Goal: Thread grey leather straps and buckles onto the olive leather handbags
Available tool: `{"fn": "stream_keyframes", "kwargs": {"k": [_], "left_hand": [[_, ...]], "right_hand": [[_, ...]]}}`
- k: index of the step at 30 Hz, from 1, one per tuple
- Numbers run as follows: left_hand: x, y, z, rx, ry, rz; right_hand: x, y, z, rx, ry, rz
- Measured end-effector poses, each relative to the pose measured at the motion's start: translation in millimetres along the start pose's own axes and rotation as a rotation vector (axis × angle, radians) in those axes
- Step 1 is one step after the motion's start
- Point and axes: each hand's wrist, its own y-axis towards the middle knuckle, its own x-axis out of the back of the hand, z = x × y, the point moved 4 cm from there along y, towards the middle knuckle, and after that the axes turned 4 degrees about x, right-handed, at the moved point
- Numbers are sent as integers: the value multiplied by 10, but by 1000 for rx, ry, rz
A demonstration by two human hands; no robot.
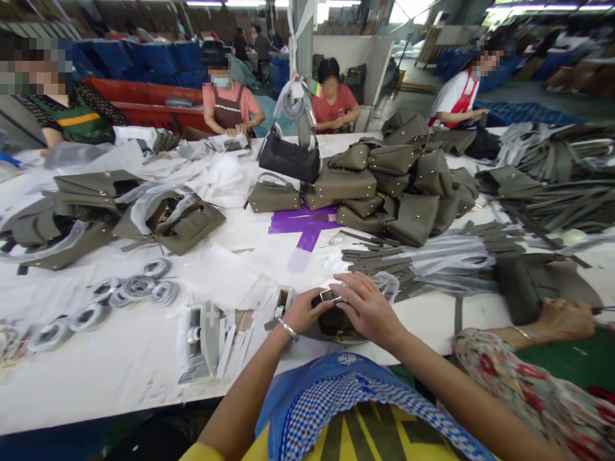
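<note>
At the table's front edge, a dark olive handbag [334, 326] rests close to my body, with a gold fitting low on its side. My left hand [303, 311] pinches a square metal buckle [330, 295] at the top of the bag, thumb and fingers on its left side. From the right, my right hand [372, 307] closes its thumb and fingers on the buckle's other side, where a dark strap passes. My fingers partly cover the strap and the upper bag. Left of my left hand stands a tape dispenser [283, 301].
A larger tape dispenser [204, 339] stands left, near rolls of wrapped strapping [139, 287]. Olive bags [408, 211] are piled ahead, with loose straps [384, 269] to the right. A co-worker's hand [560, 323] touches another bag [538, 288] at right. Several people sit across the table.
</note>
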Motion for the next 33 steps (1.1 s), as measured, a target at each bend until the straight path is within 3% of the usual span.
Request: {"fn": "stream_keyframes", "kwargs": {"k": [2,5,7,9,12,17,20,26,33], "left_hand": [[41,29,-12,12,-57,13],[79,23,-22,18,-141,65],[62,11,-53,12,-175,104],[29,-2,-87,9,-173,132],[-14,-33,-104,18,-147,152],[-58,-95,-76,31,-114,152],[-100,-100,-58,43,-122,167],[-156,-67,-26,69,-213,181],[-243,-57,13,122,-280,143]], "right_hand": [[71,-263,-88,-183,122,-114],[-70,-604,-265,-605,459,-65],[-241,-700,-325,-839,785,-28],[-338,-662,-364,-946,1084,-136],[-325,-523,-493,-967,1298,-339],[-167,-515,-852,-1059,1297,-591],[-169,-560,-837,-1021,1376,-708],[-449,-528,-265,-930,1426,-433],[-480,-518,-192,-1033,1421,-506]]}}
